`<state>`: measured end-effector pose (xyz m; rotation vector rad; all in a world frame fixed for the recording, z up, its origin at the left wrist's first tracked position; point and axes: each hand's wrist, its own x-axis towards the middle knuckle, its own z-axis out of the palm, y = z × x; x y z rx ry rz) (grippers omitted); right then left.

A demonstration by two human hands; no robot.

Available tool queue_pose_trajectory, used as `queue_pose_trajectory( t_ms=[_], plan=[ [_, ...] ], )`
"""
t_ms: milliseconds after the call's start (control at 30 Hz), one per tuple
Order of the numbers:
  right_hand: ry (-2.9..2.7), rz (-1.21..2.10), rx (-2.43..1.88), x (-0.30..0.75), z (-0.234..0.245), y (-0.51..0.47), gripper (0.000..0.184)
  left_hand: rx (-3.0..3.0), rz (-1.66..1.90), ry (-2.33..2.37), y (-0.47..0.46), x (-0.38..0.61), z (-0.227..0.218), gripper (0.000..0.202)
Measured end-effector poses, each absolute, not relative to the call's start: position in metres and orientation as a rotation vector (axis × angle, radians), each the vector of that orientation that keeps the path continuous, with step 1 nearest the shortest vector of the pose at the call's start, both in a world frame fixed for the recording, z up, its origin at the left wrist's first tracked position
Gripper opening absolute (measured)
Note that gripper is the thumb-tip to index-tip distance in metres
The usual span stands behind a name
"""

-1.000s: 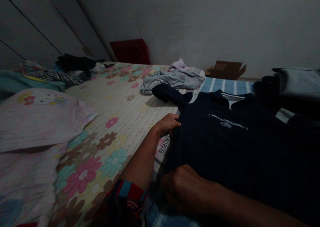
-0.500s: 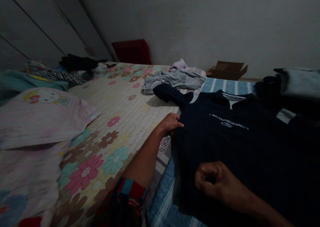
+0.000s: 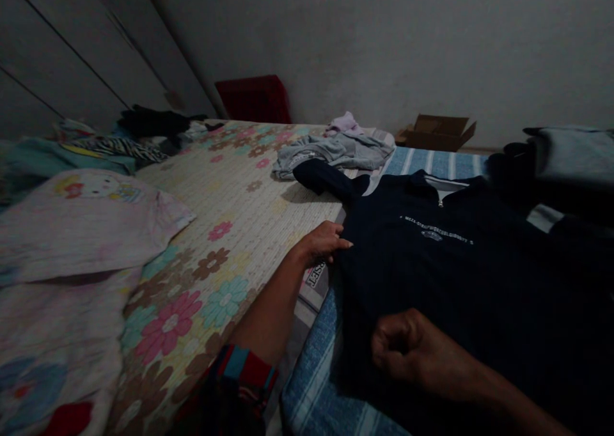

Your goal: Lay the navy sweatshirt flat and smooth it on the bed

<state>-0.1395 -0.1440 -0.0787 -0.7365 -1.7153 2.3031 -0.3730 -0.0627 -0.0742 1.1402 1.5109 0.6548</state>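
Observation:
A dark navy sweatshirt [image 3: 412, 270] with a short zip collar and white chest lettering lies spread front up, its collar away from me. My left hand [image 3: 326, 241] is closed at the garment's left side edge, below the sleeve, with thumb and fingers pinching the cloth. Nearer to me, my right hand [image 3: 405, 350] is curled in a pinch on the lower part of the sweatshirt. The dark fabric hides exactly how much cloth it grips. The far left sleeve reaches onto a crumpled grey garment [image 3: 330, 151].
A flowered bedspread [image 3: 230, 231] covers the left side; a blue striped sheet [image 3: 311, 359] lies under the sweatshirt. Pink printed clothing [image 3: 96, 231] and a pile of dark clothes [image 3: 153, 121] are at left. Folded clothes [image 3: 575, 155] sit at right. A cardboard box [image 3: 439, 132] and red case [image 3: 254, 100] stand behind.
Both hands keep nearly the same hold and place. The left hand has dipped very slightly, and the view has shifted a little.

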Motion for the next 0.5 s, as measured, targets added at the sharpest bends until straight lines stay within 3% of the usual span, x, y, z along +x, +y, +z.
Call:
queue_pose_trajectory(
  t_ms=[200,500],
  plan=[
    [-1.900,2.008,-0.751,-0.126,-0.071,-0.145,0.009,1.141,0.718,1.599,-0.059,-0.368,-0.075,0.009],
    [-1.787,0.569,-1.728,-0.001,-0.081,-0.106,0.026,1.117,0.739,1.744,-0.047,-0.366,-0.067,0.018]
  ],
)
